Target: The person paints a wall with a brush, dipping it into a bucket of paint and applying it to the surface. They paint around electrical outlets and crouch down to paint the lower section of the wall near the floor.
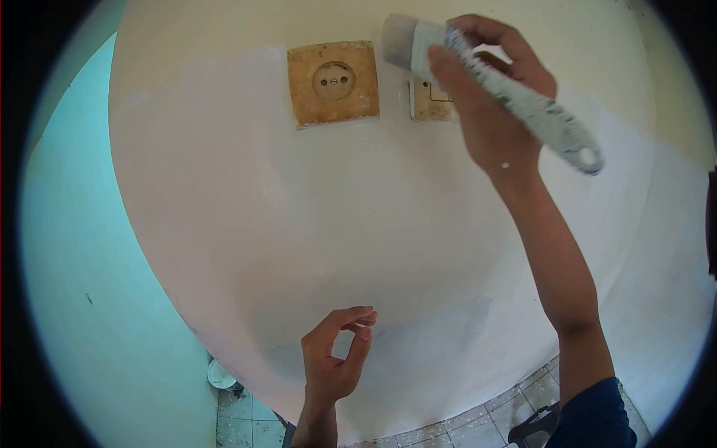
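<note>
A wide paintbrush (541, 116) is held up against the wall by my right hand (497, 89), its fingers and thumb closed around the neck of the handle. Paint stains the pale handle, which slants down to the right and ends in a hanging hole. The bristles point left, beside the upper right corner of a yellowed wall socket (334, 84). Partly behind my right hand is a smaller switch plate (431, 104). Lower down, my left hand (336, 358) is in front of the wall, thumb and fingertips brought together in a ring around nothing.
The pale wall (336, 224) fills most of the view, with a greyish patch low down. A turquoise wall (97, 261) stands on the left. Below are a white bucket (220, 375) at lower left, floor tiles (478, 425) and a dark chair (534, 427).
</note>
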Available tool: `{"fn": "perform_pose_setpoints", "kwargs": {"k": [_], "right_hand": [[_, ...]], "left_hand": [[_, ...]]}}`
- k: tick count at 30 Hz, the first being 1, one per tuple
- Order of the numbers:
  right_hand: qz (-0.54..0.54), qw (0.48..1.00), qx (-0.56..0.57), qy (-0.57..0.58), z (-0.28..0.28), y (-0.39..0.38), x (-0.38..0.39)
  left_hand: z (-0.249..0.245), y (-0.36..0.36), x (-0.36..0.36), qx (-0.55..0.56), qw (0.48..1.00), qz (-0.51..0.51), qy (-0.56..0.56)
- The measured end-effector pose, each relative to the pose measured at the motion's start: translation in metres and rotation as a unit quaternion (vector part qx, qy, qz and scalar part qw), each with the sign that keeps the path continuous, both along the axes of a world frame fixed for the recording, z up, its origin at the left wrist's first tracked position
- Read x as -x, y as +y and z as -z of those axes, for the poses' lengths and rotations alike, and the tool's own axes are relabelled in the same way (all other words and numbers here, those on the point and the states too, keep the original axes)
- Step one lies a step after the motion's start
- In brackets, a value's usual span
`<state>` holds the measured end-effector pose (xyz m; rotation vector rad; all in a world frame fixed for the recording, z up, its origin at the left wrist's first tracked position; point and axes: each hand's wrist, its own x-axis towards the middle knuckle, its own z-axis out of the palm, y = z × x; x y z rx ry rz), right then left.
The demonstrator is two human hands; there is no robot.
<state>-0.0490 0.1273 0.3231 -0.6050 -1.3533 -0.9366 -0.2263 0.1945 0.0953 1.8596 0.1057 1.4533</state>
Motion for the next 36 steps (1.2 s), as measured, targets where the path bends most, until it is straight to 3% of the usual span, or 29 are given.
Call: {"fn": "perform_pose_setpoints", "kwargs": {"k": [4,7,11,12,14,17,21,25,28,31,33,35,36], "right_hand": [[0.189,0.981,0.024,-0.041,0.047,-0.002,0.004],[0.114,0.990,0.076,0.017,0.083,-0.011,0.013],[0.060,0.998,-0.013,0.032,0.040,-0.004,0.020],[0.053,0.997,-0.052,-0.017,0.022,0.004,0.016],[0.044,0.998,-0.040,-0.006,0.006,0.013,0.019],[0.132,0.991,-0.007,0.027,0.037,0.021,0.013],[0.098,0.980,0.121,0.127,0.138,-0.008,0.024],[-0.004,0.987,0.073,0.144,0.116,-0.017,0.020],[0.010,0.995,0.042,0.094,0.074,-0.001,0.026],[0.087,0.989,0.082,0.087,0.098,0.013,0.015],[0.150,0.967,0.180,0.102,0.142,-0.004,0.014],[0.084,0.979,0.167,0.076,0.159,-0.013,0.019],[0.055,0.984,0.147,0.080,0.138,-0.013,0.015]], "left_hand": [[0.003,0.001,0.000,0.009,1.000,0.002,-0.003],[0.008,0.002,0.004,0.017,1.000,0.005,0.002],[0.006,0.002,0.006,0.012,1.000,0.005,0.011],[0.006,0.002,0.005,0.011,1.000,0.006,0.012],[0.007,0.002,0.003,0.009,1.000,0.009,0.014],[0.009,0.000,0.003,0.009,1.000,0.011,0.020],[0.013,-0.002,0.013,0.014,1.000,0.001,0.028],[0.012,0.002,0.015,0.014,0.999,-0.003,0.032],[0.006,0.002,0.010,0.004,1.000,0.001,0.031],[-0.004,-0.002,0.011,-0.016,0.999,-0.032,0.036],[-0.005,-0.001,0.022,-0.032,0.997,-0.058,0.049],[-0.005,0.007,0.027,-0.048,0.995,-0.080,0.043],[-0.010,0.012,0.024,-0.051,0.994,-0.086,0.037]]}}
